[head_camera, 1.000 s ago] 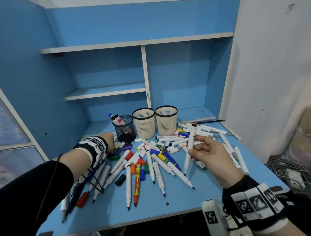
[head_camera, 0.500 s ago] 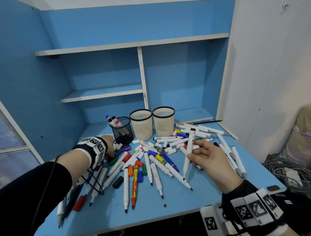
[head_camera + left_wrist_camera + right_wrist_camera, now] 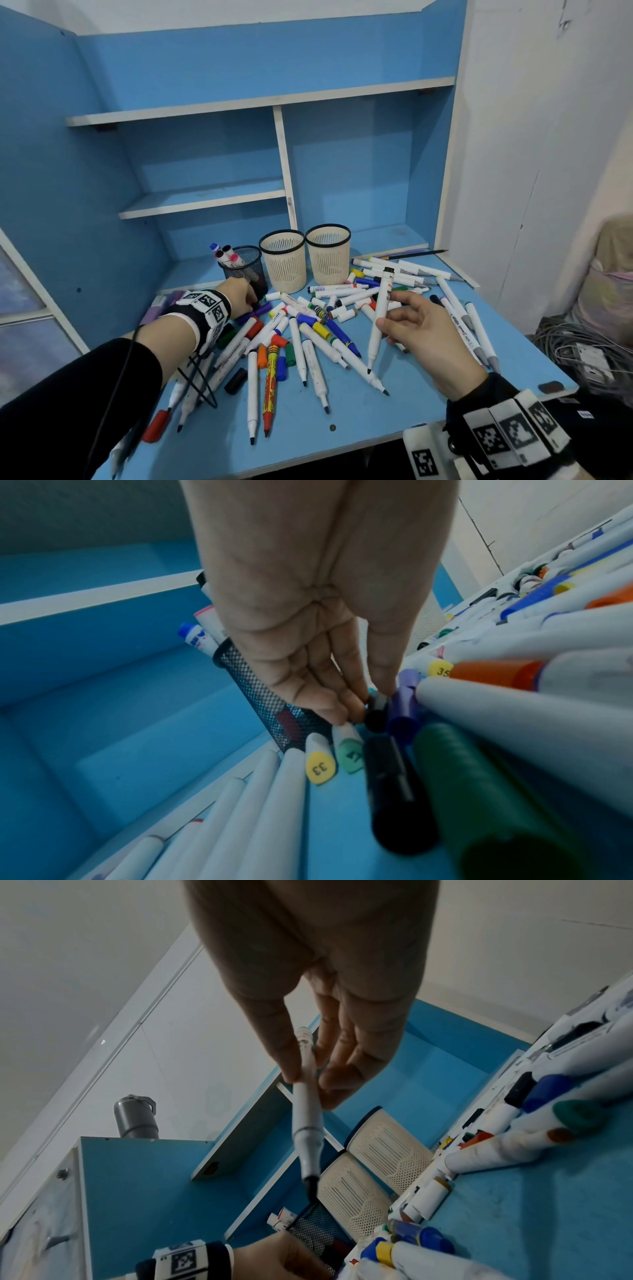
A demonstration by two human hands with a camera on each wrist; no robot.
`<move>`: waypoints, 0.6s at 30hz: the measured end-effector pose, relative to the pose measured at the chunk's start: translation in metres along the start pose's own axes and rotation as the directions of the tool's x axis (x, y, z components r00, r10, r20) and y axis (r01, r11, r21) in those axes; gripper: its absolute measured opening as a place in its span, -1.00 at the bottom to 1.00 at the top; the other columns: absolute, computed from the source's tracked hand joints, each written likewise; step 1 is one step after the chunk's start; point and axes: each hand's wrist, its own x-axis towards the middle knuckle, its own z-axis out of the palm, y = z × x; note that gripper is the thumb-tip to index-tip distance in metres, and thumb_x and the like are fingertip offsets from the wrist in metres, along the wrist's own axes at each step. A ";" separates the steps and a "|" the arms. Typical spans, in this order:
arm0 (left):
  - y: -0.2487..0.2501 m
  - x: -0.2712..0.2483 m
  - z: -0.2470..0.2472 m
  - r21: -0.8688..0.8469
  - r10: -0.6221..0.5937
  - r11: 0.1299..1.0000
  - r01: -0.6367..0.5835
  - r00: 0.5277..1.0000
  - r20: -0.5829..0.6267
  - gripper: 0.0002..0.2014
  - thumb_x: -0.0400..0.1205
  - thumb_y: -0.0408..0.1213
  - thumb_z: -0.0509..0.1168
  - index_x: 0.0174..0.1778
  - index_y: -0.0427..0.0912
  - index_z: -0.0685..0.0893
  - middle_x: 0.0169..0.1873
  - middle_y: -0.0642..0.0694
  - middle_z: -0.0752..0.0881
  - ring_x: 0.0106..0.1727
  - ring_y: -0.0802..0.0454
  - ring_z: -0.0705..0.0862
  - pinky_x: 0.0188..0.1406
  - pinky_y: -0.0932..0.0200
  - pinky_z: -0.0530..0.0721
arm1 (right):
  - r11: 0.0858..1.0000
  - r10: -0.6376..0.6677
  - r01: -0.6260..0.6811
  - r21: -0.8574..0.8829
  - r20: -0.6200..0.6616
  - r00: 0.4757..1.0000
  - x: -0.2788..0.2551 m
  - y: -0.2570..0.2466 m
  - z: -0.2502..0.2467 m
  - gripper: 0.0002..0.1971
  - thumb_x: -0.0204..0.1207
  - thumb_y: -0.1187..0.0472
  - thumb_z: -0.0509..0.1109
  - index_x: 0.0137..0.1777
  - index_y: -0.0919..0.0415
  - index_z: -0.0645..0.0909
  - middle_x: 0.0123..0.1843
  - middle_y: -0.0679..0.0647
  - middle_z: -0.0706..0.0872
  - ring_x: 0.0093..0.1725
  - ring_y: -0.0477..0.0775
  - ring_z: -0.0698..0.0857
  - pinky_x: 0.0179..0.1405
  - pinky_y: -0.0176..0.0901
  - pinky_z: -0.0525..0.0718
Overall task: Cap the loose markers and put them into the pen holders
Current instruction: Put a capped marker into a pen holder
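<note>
Now the right hand (image 3: 416,327) pinches a white uncapped marker (image 3: 379,313) between thumb and fingers, and has lowered it from a second ago, tip toward the person, over the pile. The left hand's (image 3: 239,294) grip has stayed by the black mesh holder (image 3: 251,265), fingertips (image 3: 356,696) pinching a small black cap (image 3: 376,718) (probably the match), so capping looks near. Most markers are loose on the tabletop (image 3: 376,414). Readable: cap ends numbered "33" (image 3: 319,769) and "35" (image 3: 441,669).
</note>
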 end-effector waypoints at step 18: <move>0.006 -0.022 -0.005 -0.262 0.015 0.963 -0.068 0.980 -0.197 -0.69 0.48 -0.44 0.35 0.15 -0.19 0.64 -0.01 -0.10 0.70 0.06 -0.06 0.66 -0.05 0.29 0.54 | 0.987 -0.045 0.052 0.154 -0.051 0.998 -0.013 -0.008 -0.005 -0.69 0.46 0.47 0.42 0.16 0.21 0.57 -0.30 0.10 0.78 -0.41 -0.06 0.68 -0.29 -0.24 0.64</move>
